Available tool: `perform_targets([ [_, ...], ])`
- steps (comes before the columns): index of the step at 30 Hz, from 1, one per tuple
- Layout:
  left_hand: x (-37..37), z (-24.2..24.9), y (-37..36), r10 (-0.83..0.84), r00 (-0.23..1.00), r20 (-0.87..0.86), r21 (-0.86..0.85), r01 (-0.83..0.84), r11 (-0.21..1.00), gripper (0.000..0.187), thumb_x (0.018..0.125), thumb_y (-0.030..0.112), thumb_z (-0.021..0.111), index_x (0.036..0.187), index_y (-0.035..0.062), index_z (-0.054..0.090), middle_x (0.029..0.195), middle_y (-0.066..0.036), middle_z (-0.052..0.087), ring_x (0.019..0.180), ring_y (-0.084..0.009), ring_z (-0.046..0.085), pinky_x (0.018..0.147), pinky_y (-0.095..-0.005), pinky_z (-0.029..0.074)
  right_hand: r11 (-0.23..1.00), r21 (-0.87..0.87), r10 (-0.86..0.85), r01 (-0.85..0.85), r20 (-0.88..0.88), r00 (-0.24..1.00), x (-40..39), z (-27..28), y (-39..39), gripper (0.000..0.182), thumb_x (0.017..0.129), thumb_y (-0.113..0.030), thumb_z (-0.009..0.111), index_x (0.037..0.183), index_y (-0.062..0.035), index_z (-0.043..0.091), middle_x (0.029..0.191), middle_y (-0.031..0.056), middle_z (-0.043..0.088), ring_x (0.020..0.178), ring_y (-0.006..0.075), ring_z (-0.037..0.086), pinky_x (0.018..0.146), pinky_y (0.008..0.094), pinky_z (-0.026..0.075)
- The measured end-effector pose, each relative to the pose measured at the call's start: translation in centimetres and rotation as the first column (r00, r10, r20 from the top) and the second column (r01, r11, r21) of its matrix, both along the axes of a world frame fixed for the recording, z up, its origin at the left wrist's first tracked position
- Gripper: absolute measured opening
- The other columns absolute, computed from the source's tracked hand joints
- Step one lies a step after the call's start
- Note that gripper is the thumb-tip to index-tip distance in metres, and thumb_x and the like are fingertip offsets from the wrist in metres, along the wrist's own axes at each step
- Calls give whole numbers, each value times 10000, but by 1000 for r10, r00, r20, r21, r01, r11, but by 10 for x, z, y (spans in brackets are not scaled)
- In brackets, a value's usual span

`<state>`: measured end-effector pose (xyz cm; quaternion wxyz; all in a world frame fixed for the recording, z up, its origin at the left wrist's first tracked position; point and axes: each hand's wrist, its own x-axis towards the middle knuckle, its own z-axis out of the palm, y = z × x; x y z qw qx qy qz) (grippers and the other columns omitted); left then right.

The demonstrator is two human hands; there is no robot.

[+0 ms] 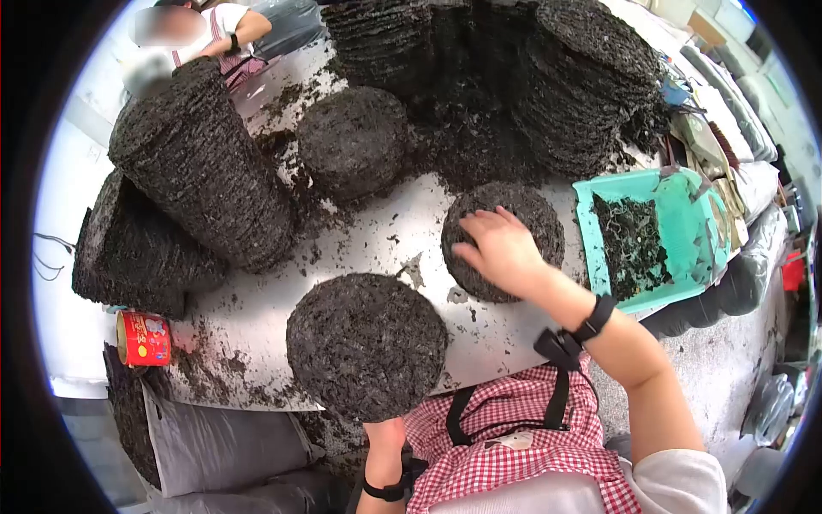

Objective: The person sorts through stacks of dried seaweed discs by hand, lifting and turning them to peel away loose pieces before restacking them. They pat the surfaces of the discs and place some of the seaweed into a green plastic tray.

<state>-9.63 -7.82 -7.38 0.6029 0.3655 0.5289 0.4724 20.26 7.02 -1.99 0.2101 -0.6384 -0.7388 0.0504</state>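
Note:
A round dark disc (366,347) is held up at the table's front edge by my left hand (385,433), which is mostly hidden beneath it; only the heel of the hand and the wrist show. To the right, a smaller round dark piece (544,223) lies on the white table (497,343). My right hand (503,253) rests on top of that piece with its fingers a little apart, holding nothing that I can see.
Tall stacks of dark discs (201,167) lean at the left, with more (582,86) at the back. A round stack (353,141) stands mid-table. A teal tray (685,231) with dark scraps is at right, a red can (144,338) at left. Another person (227,34) is at the far left.

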Motion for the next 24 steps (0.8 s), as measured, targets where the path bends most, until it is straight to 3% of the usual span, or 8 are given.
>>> perform_targets([
  [1, 12, 19, 7, 146, 978, 150, -104, -132, 986, 490, 875, 59, 575, 1332, 77, 399, 1313, -68, 463, 1184, -246, 473, 1000, -425, 405, 997, 53, 62, -59, -60, 996, -8, 15, -10, 446, 823, -351, 627, 1104, -9, 569, 1148, 184, 593, 1172, 310, 509, 1051, 481, 321],
  [5, 26, 20, 15, 31, 986, -165, 24, -27, 999, 497, 808, -5, 601, 1277, 4, 437, 1253, -106, 514, 1127, -240, 509, 944, -364, 423, 875, 19, 429, -483, -492, 758, -50, 50, -84, 824, 729, -412, 725, 1362, -27, 362, 1397, 205, 376, 1313, 373, 338, 1094, 490, 252],
  [8, 35, 19, 17, -30, 996, -83, 106, 39, 994, 499, 799, 12, 622, 1266, 12, 448, 1219, -99, 529, 1103, -226, 515, 928, -355, 421, 848, -61, 430, -527, -503, 750, -55, 24, -104, 564, 837, -225, 637, 1312, -9, 426, 1338, 250, 433, 1262, 311, 435, 1019, 391, 390],
  [12, 41, 46, 16, -30, 999, -18, 16, 30, 999, 545, 798, 27, 637, 1295, 38, 415, 1219, -71, 504, 1117, -209, 501, 961, -359, 407, 866, -488, -495, 106, -807, 322, 9, 25, -105, 448, 853, -83, 567, 1268, 27, 437, 1205, 221, 525, 1082, 290, 563, 916, 321, 454],
  [14, 43, 48, 11, -21, 1000, -14, 1, 21, 1000, 524, 809, 51, 644, 1284, 20, 425, 1222, -87, 511, 1110, -206, 504, 964, -357, 405, 924, -113, -173, 364, -976, 135, 27, -4, -90, 457, 846, -92, 581, 1265, 16, 435, 1175, 179, 514, 1090, 296, 525, 946, 346, 421],
  [17, 51, 50, 9, -42, 999, -25, 28, 42, 999, 493, 827, 95, 653, 1259, -26, 448, 1221, -111, 522, 1090, -203, 513, 953, -349, 406, 836, 167, -323, 523, -622, 714, 29, -7, -103, 509, 826, -130, 618, 1277, 5, 425, 1235, 179, 460, 1189, 325, 434, 1009, 399, 350],
  [22, 67, 64, 2, -148, 989, 4, 15, 148, 989, 498, 816, 99, 671, 1252, -18, 461, 1242, -105, 509, 1102, -205, 513, 951, -345, 415, 936, 79, 334, -343, -511, 792, -38, 50, -139, 610, 696, -282, 760, 1191, -42, 496, 1381, 183, 342, 1341, 357, 256, 1091, 502, 221],
  [24, 63, 57, 0, -270, 960, 75, 111, 261, 959, 558, 779, 92, 714, 1259, -14, 450, 1254, -99, 495, 1107, -205, 513, 957, -348, 418, 908, 88, 411, -409, -376, 831, -52, 40, -138, 584, 648, -219, 777, 1129, -44, 496, 1377, 180, 339, 1352, 369, 231, 1095, 523, 216],
])
